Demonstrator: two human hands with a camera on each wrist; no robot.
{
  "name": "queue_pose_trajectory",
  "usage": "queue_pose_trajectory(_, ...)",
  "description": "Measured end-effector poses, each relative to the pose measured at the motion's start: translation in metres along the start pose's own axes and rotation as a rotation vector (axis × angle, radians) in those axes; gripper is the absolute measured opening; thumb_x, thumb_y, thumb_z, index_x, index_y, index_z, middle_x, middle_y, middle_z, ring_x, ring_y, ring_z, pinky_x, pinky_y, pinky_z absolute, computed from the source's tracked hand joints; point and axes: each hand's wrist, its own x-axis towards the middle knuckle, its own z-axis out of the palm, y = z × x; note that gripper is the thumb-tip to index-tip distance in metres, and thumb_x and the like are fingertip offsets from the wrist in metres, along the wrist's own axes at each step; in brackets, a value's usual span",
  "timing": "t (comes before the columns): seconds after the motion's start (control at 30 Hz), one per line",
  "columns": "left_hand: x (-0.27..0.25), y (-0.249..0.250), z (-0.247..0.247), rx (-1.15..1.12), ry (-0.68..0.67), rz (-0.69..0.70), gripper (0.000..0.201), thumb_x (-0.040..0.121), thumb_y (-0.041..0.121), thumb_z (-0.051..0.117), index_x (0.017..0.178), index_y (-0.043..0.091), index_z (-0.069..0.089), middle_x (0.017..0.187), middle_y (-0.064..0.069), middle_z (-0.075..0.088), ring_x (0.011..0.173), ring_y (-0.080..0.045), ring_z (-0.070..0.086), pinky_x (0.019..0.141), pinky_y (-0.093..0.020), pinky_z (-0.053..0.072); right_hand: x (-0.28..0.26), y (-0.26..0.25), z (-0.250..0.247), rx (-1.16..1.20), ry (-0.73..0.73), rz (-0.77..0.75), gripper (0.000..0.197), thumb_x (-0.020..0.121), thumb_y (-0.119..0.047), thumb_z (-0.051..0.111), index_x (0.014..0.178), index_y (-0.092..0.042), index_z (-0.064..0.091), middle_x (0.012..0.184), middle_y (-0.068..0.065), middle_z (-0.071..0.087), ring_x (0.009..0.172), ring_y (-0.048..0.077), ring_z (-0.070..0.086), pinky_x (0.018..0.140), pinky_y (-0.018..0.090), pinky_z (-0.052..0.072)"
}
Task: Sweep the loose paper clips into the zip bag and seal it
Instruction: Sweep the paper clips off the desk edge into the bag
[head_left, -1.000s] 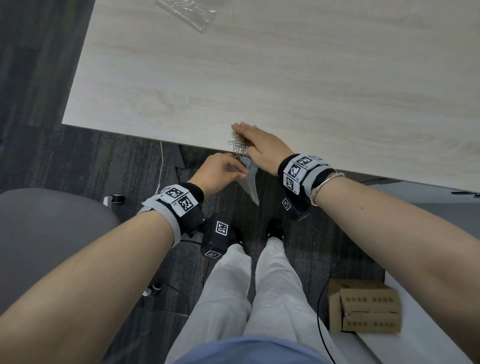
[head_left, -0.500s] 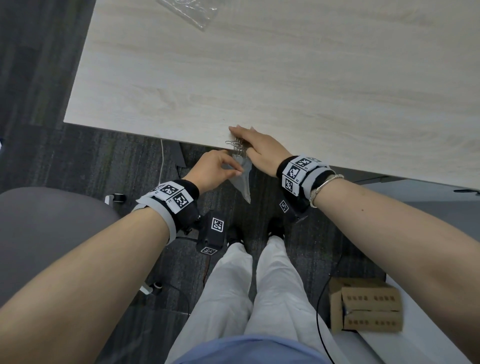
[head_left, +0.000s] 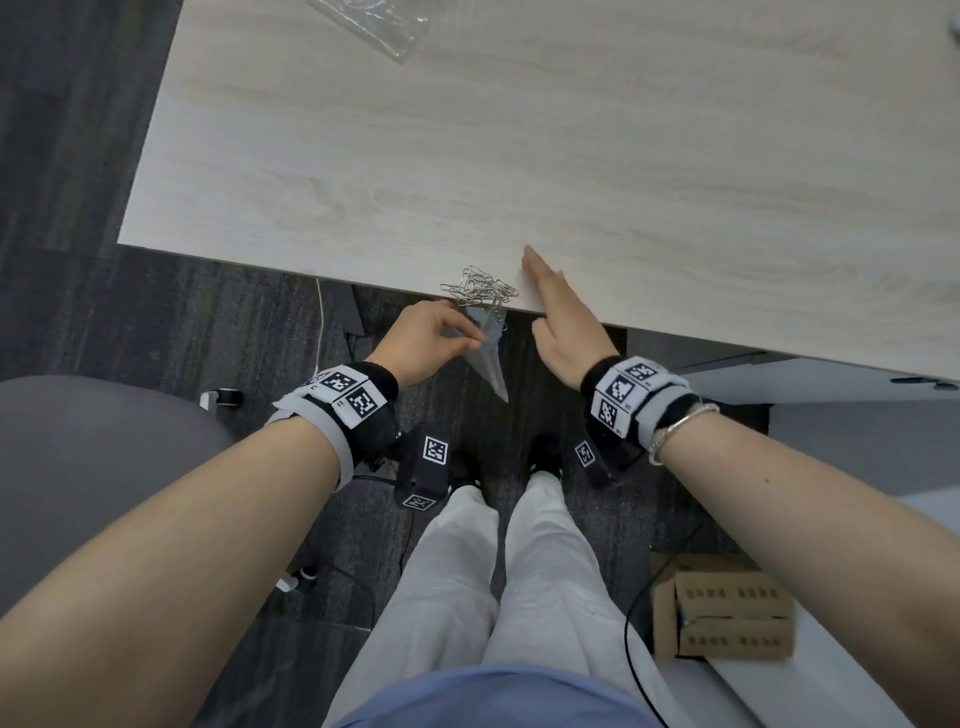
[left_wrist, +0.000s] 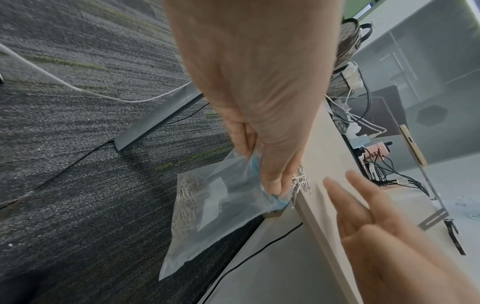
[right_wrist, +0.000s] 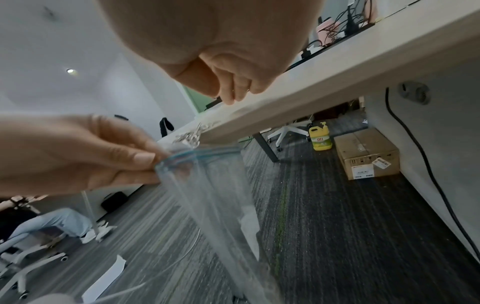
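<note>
- Left hand (head_left: 423, 338) just below the near edge of the worktop (head_left: 571, 156), thumb and fingers curled and pinching the blue-striped rim of the zip bag (head_left: 488, 358): a narrow grip, holding the bag by one side of its mouth.
- Same pinch seen from the left wrist (left_wrist: 259, 115): thumb pad pressed on the blue zip strip, bag (left_wrist: 218, 209) hanging down toward the carpet.
- From the right wrist, mouth of the bag (right_wrist: 207, 185) standing open directly under the worktop edge (right_wrist: 324, 67), left fingers (right_wrist: 109, 152) clamped on its near lip.
- A clump of clips visible inside the bag near one side in the left wrist view.
- Loose paper clips (head_left: 478, 288) heaped in a small tangle on the worktop at its very edge, some overhanging above the bag's mouth, just beside the left hand.
- Right hand (head_left: 563, 322) to the right of the heap, fingers straight and together, hand set on its side across the worktop edge; wide, relaxed grip, holding nothing, a clear gap between it and the clips.
- Right fingers (left_wrist: 363, 197) stretched out flat in the left wrist view, blurred.
- Second clear plastic bag (head_left: 371, 23) lying at the far left of the worktop, well apart from both hands.
- Cardboard box (head_left: 727, 618) on the floor by the right arm.
</note>
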Motion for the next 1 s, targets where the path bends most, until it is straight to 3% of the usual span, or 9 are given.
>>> queue_pose_trajectory(0.1, 0.001, -0.001, 0.001, -0.023, 0.004, -0.001, 0.007, 0.082, 0.018, 0.071, 0.086, 0.014, 0.075, 0.070, 0.013, 0.048, 0.069, -0.001, 0.045, 0.069, -0.021, 0.034, -0.010, 0.000, 0.013, -0.052, -0.048, 0.018, 0.076, 0.087, -0.001, 0.035, 0.150, -0.024, -0.002, 0.159, 0.005, 0.008, 0.146, 0.026, 0.002, 0.114, 0.028, 0.005)
queue_pose_trajectory(0.23, 0.004, 0.004, 0.005, -0.004, -0.051, 0.013, 0.009, 0.082, 0.020, 0.071, 0.087, 0.015, 0.076, 0.080, 0.012, 0.058, 0.094, -0.009, 0.054, 0.089, -0.032, 0.042, -0.005, 0.003, 0.020, -0.046, -0.033, 0.017, 0.076, 0.086, -0.001, 0.033, 0.149, -0.026, -0.001, 0.159, 0.003, 0.012, 0.146, 0.026, 0.004, 0.117, 0.032, 0.005)
queue_pose_trajectory(0.33, 0.004, 0.004, 0.008, -0.040, -0.010, 0.018, 0.007, 0.082, 0.017, 0.070, 0.087, 0.014, 0.075, 0.076, 0.018, 0.056, 0.078, 0.000, 0.053, 0.081, -0.027, 0.044, -0.002, 0.008, 0.022, -0.049, -0.048, -0.005, 0.077, 0.083, -0.002, 0.032, 0.149, -0.026, -0.001, 0.158, 0.004, 0.016, 0.146, 0.026, 0.010, 0.120, 0.038, 0.009)
queue_pose_trajectory(0.47, 0.004, 0.003, 0.008, -0.036, -0.001, 0.017, 0.007, 0.082, 0.017, 0.070, 0.087, 0.015, 0.075, 0.074, 0.019, 0.052, 0.072, 0.003, 0.048, 0.069, -0.012, 0.034, -0.009, 0.002, 0.020, -0.032, -0.071, 0.000, 0.075, 0.085, 0.001, 0.033, 0.149, -0.025, 0.002, 0.158, 0.002, 0.015, 0.146, 0.026, 0.007, 0.120, 0.040, 0.012)
queue_pose_trajectory(0.53, 0.005, 0.003, 0.008, -0.015, -0.001, 0.023, 0.007, 0.082, 0.018, 0.070, 0.087, 0.015, 0.075, 0.073, 0.018, 0.052, 0.070, 0.001, 0.047, 0.065, -0.013, 0.033, -0.016, -0.006, 0.018, -0.009, -0.103, -0.010, 0.073, 0.088, 0.000, 0.035, 0.150, -0.022, 0.003, 0.158, 0.001, 0.014, 0.146, 0.028, 0.004, 0.120, 0.039, 0.012)
queue_pose_trajectory(0.67, 0.005, 0.002, 0.008, -0.016, -0.003, 0.021, 0.007, 0.082, 0.018, 0.070, 0.087, 0.016, 0.074, 0.074, 0.017, 0.054, 0.071, 0.001, 0.048, 0.067, -0.014, 0.034, -0.022, -0.014, 0.013, 0.012, -0.115, -0.042, 0.074, 0.086, 0.005, 0.033, 0.150, -0.020, 0.006, 0.155, 0.000, 0.025, 0.146, 0.026, 0.006, 0.119, 0.035, 0.014)
queue_pose_trajectory(0.77, 0.004, 0.002, 0.007, -0.031, -0.001, 0.012, 0.006, 0.083, 0.018, 0.070, 0.087, 0.017, 0.074, 0.073, 0.019, 0.052, 0.070, 0.003, 0.047, 0.066, -0.011, 0.032, -0.016, -0.010, 0.011, 0.047, -0.008, -0.033, 0.074, 0.082, 0.007, 0.034, 0.148, -0.019, 0.014, 0.149, 0.003, 0.037, 0.144, 0.020, 0.021, 0.118, 0.036, 0.020)
queue_pose_trajectory(0.9, 0.004, 0.001, 0.007, -0.060, -0.006, -0.009, 0.006, 0.082, 0.016, 0.070, 0.086, 0.015, 0.075, 0.073, 0.016, 0.052, 0.073, 0.001, 0.049, 0.069, -0.013, 0.035, 0.001, -0.013, 0.009, 0.062, -0.008, -0.057, 0.075, 0.080, 0.008, 0.034, 0.148, -0.016, 0.013, 0.150, 0.005, 0.034, 0.140, 0.016, 0.030, 0.116, 0.032, 0.024)
queue_pose_trajectory(1.0, 0.003, 0.000, 0.004, -0.054, -0.005, -0.009, 0.006, 0.081, 0.017, 0.071, 0.086, 0.015, 0.075, 0.073, 0.014, 0.052, 0.073, 0.000, 0.049, 0.069, -0.009, 0.036, 0.021, -0.020, 0.010, 0.027, -0.056, -0.073, 0.080, 0.078, 0.008, 0.035, 0.149, -0.019, 0.009, 0.150, 0.010, 0.032, 0.139, 0.020, 0.031, 0.115, 0.040, 0.027)
